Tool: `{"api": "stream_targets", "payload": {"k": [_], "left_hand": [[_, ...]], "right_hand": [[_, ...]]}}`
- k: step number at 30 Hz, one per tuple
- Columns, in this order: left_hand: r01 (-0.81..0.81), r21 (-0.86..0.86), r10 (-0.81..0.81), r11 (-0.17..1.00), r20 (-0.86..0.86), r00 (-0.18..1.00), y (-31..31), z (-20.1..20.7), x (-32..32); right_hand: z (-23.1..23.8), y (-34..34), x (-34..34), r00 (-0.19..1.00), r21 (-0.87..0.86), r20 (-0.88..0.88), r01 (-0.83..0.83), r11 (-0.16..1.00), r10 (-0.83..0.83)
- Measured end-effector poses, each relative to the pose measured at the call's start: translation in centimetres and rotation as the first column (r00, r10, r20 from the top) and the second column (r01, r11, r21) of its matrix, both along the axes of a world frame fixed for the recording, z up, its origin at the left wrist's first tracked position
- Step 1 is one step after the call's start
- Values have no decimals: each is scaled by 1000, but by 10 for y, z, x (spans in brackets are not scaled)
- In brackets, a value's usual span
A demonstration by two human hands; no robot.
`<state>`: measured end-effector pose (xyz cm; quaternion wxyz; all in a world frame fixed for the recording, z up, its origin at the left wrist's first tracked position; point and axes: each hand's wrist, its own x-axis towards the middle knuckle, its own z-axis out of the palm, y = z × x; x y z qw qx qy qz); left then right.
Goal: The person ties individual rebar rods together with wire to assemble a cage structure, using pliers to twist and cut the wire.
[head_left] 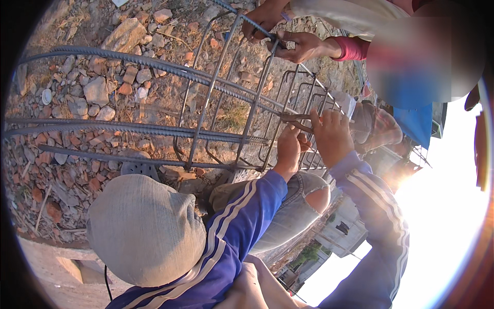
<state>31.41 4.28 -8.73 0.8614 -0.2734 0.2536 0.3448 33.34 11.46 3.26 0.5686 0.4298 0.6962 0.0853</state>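
My right hand point(333, 133) is closed around the handles of a pair of rusty brown pincers point(292, 118). The pincers' jaws meet a crossing of a ribbed bar and a stirrup in a steel rebar cage point(247, 121). Just below the tool, my left hand point(289, 150) has its fingers curled together near the same joint; what lies in them is too small to make out. Across the cage, another person's hands point(301, 46) are at its upper bar, one with a dark tool point(278, 44). The jaws partly hide the joint.
Long ribbed bars point(118, 126) run out to the left over rubble point(95, 92) and broken brick. A dark shoe with holes point(141, 169) and a ripped-jeans knee point(316, 200) sit below the cage. Nearer is a rounded grey cloth-covered shape point(146, 232). Sun glare fills the right.
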Motion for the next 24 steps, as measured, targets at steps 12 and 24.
{"api": "stream_targets", "payload": {"k": [12, 24], "left_hand": [[-153, -139, 190, 978, 306, 933, 3, -3, 10], [-122, -342, 144, 932, 42, 989, 41, 24, 18]], "right_hand": [[-6, -4, 17, 384, -264, -238, 859, 439, -892], [41, -45, 30, 968, 255, -248, 84, 963, -18]]}}
